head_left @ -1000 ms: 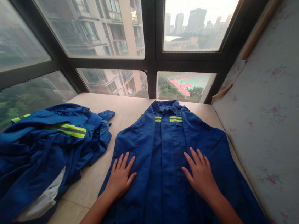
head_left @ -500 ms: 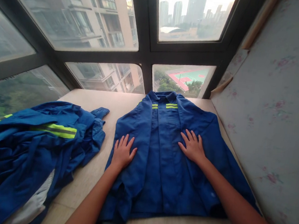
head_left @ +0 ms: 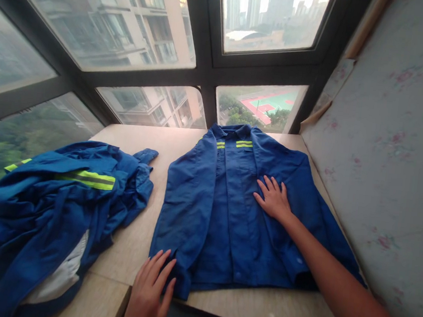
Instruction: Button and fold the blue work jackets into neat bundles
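A blue work jacket [head_left: 227,200] with yellow-green reflective strips on its chest lies spread flat, its collar toward the window. Its sleeves are folded in over the front. My right hand [head_left: 273,198] rests with fingers spread on the folded sleeve at the right of the front. Down at the lower left corner of the jacket, my left hand [head_left: 152,291] has its fingers apart, the tips touching or just above the cuff of the other sleeve. Neither hand grips the cloth.
Left of the jacket, a crumpled pile of blue workwear [head_left: 63,203] with reflective strips and a white lining lies on the pale windowsill [head_left: 121,257]. Dark-framed windows [head_left: 206,62] close off the back. A flowered wall [head_left: 392,162] borders the right side.
My left hand has slid from the middle of the left sleeve down to the cuff near the front edge. My right hand stays on the jacket. The view has shifted slightly.
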Demonstrator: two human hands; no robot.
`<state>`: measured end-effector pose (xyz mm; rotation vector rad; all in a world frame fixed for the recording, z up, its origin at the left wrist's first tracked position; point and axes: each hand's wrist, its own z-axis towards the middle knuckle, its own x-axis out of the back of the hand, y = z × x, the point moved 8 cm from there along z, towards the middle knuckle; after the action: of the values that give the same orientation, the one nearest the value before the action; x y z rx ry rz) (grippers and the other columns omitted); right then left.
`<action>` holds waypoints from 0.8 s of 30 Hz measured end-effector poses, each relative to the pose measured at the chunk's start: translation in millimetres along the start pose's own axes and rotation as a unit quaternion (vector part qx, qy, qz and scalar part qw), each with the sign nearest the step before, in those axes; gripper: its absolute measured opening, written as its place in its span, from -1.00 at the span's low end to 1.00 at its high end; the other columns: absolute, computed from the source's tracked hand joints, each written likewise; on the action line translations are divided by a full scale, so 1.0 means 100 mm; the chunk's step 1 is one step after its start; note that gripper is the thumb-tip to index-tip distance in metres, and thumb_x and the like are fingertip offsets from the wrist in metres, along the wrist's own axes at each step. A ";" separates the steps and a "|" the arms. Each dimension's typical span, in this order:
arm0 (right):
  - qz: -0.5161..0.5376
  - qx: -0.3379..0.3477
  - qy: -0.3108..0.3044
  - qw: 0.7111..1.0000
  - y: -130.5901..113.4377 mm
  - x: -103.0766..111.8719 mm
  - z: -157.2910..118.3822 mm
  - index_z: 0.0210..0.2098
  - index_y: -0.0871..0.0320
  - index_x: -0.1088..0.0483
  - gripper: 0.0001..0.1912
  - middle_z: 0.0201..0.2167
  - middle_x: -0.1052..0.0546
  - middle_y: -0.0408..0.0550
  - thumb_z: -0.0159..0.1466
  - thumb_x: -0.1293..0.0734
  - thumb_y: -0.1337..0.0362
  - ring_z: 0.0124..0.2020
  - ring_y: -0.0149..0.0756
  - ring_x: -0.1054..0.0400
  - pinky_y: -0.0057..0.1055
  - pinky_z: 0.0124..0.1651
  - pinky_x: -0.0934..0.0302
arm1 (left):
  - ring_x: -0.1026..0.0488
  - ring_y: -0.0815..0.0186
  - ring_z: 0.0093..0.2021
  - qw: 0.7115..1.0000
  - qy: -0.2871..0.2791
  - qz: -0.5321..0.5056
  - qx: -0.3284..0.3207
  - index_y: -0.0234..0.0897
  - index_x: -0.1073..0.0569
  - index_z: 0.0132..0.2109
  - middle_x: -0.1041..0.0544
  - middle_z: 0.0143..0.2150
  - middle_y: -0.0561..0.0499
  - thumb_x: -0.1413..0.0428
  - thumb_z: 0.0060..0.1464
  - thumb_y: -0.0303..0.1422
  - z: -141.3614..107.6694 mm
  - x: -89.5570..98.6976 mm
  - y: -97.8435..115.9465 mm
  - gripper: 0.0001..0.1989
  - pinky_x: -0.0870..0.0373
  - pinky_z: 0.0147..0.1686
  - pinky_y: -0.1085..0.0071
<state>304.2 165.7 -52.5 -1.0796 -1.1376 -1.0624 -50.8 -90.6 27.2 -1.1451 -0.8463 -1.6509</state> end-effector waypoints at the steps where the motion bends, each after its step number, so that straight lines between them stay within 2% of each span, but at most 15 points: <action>1: 0.000 0.001 0.000 1.000 0.00 0.00 0.00 0.36 0.03 -0.14 -0.37 0.43 -0.05 0.02 0.40 -0.02 -0.08 0.41 0.05 0.15 0.16 0.36 0.28 | -0.31 0.04 0.27 1.000 0.006 0.005 -0.001 -0.13 -0.39 0.21 -0.41 0.26 -0.12 -0.06 0.18 -0.34 -0.06 0.03 0.05 -0.55 -0.28 0.22 0.03; 4: -0.002 0.002 0.001 1.000 0.00 -0.01 0.00 0.36 0.03 -0.14 -0.37 0.43 -0.05 0.02 0.40 -0.01 -0.08 0.41 0.04 0.15 0.16 0.36 0.27 | -0.35 0.08 0.24 0.998 -0.007 0.019 -0.052 -0.10 -0.34 0.26 -0.43 0.24 -0.10 -0.05 0.12 -0.46 -0.12 0.06 0.28 -0.45 -0.31 0.21 0.08; 7: 0.000 -0.001 -0.001 1.000 -0.01 -0.01 -0.02 0.36 0.02 -0.14 -0.37 0.43 -0.05 0.02 0.40 -0.02 -0.08 0.41 0.03 0.15 0.16 0.35 0.26 | -0.46 0.17 0.12 0.994 -0.029 0.020 -0.107 -0.15 -0.39 0.23 -0.52 0.15 -0.09 0.00 0.07 -0.55 -0.09 0.06 0.45 -0.43 -0.40 0.13 0.18; 10: 0.002 -0.001 -0.003 1.000 -0.02 0.00 -0.06 0.35 0.03 -0.14 -0.37 0.43 -0.05 0.02 0.40 -0.02 -0.08 0.41 0.02 0.15 0.15 0.35 0.26 | -0.52 0.21 0.00 0.995 -0.003 0.007 -0.101 -0.17 -0.50 0.08 -0.59 0.01 -0.07 0.00 0.10 -0.54 -0.06 0.15 0.45 -0.57 -0.44 0.08 0.22; 13: 0.001 -0.002 -0.002 1.000 -0.03 0.02 -0.09 0.36 0.02 -0.14 -0.37 0.43 -0.05 0.01 0.40 -0.02 -0.08 0.41 0.02 0.15 0.15 0.36 0.27 | -0.49 0.15 0.07 0.997 0.037 -0.002 -0.072 -0.18 -0.54 -0.01 -0.57 0.05 -0.10 -0.03 0.12 -0.50 -0.09 0.25 0.41 -0.67 -0.45 0.07 0.23; 16: 0.002 -0.006 -0.002 1.000 -0.04 0.03 -0.11 0.36 0.02 -0.14 -0.37 0.43 -0.06 0.01 0.40 -0.02 -0.07 0.41 0.01 0.15 0.15 0.36 0.28 | -0.45 0.12 0.14 0.995 0.057 0.011 -0.077 -0.20 -0.53 0.00 -0.53 0.13 -0.12 -0.04 0.10 -0.50 -0.16 0.26 0.43 -0.66 -0.45 0.06 0.24; 20: 0.005 -0.007 -0.006 1.000 -0.05 0.04 -0.12 0.36 0.03 -0.13 -0.38 0.43 -0.06 0.02 0.40 -0.03 -0.06 0.42 0.01 0.15 0.15 0.36 0.27 | -0.54 0.21 -0.02 0.987 0.036 0.033 -0.152 -0.16 -0.53 0.00 -0.60 0.03 -0.05 -0.05 0.10 -0.46 -0.20 0.18 0.56 -0.67 -0.47 -0.01 0.28; 24: 0.008 -0.008 -0.008 1.000 -0.05 0.04 -0.13 0.36 0.02 -0.13 -0.38 0.43 -0.05 0.02 0.40 -0.04 -0.06 0.42 0.02 0.15 0.15 0.36 0.27 | -0.46 0.12 0.12 0.992 0.037 0.032 -0.117 -0.18 -0.47 0.10 -0.51 0.16 -0.13 -0.10 0.14 -0.32 -0.11 0.19 0.53 -0.63 -0.44 0.05 0.23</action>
<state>301.2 152.1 -49.2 -1.1103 -1.1323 -1.0544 -7.2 -123.7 43.2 -1.2478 -0.5734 -1.7620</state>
